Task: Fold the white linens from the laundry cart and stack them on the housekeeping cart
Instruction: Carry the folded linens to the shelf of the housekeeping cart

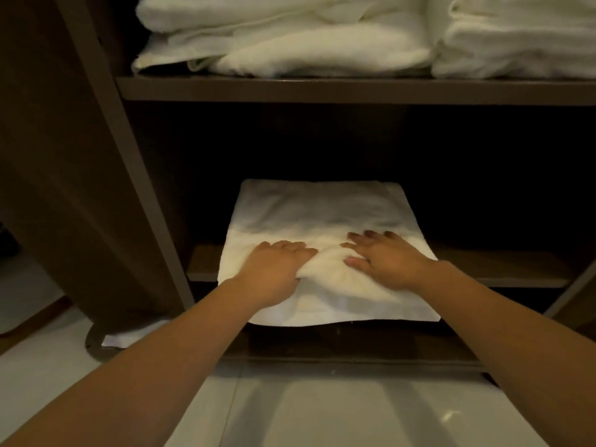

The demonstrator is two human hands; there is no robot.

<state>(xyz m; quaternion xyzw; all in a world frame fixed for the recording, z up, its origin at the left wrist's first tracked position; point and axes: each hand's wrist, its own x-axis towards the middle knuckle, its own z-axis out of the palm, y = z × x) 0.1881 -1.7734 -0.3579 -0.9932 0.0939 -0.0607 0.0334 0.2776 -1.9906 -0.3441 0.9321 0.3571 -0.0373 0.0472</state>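
Observation:
A folded white linen (317,211) lies flat on the lower shelf (503,266) of the dark brown housekeeping cart, its near edge hanging over the shelf's front. My left hand (274,266) rests on the linen's near part, and a small ridge of cloth bunches up against its thumb side. My right hand (383,256) presses flat on the linen beside it, fingers spread and straight. The bunched cloth sits between the two hands.
The upper shelf (322,88) holds stacks of folded white towels (290,37) and a second stack (516,40) at the right. The cart's side panel (96,188) stands at the left. A wheel (96,345) and a scrap of white cloth (129,337) sit on the pale tiled floor.

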